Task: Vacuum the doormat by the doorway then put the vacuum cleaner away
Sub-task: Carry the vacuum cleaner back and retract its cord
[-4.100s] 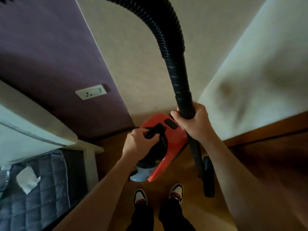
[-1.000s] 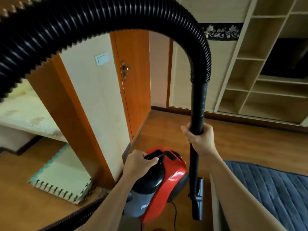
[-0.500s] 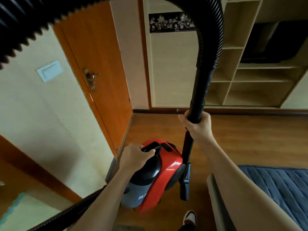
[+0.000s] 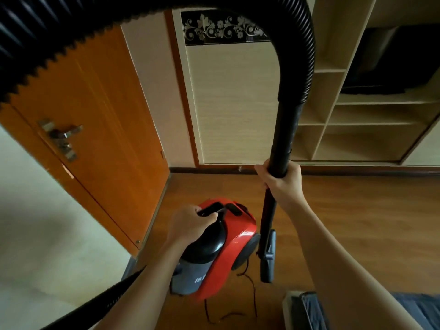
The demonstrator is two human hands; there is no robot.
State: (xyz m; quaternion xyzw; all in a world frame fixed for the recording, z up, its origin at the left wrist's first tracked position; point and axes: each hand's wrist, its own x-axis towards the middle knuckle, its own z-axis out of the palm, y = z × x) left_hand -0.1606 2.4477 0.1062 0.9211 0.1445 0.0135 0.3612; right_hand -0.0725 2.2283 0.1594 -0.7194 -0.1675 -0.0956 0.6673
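Wood floor (image 4: 357, 222); left hand (image 4: 188, 225) grips glossy red vacuum (image 4: 235, 234), right hand (image 4: 283, 184) grips smooth black wand (image 4: 283, 144).

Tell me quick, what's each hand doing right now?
Left hand: gripping the carry handle of the red vacuum cleaner.
Right hand: gripping the black wand.

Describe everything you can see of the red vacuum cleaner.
The vacuum cleaner is a glossy red plastic canister with black top, grey bin and dark wheel. The left hand grips its top handle; the right hand grips the black wand, nozzle beside the canister. Its ribbed hose arches overhead; a thin cord trails on the floor.
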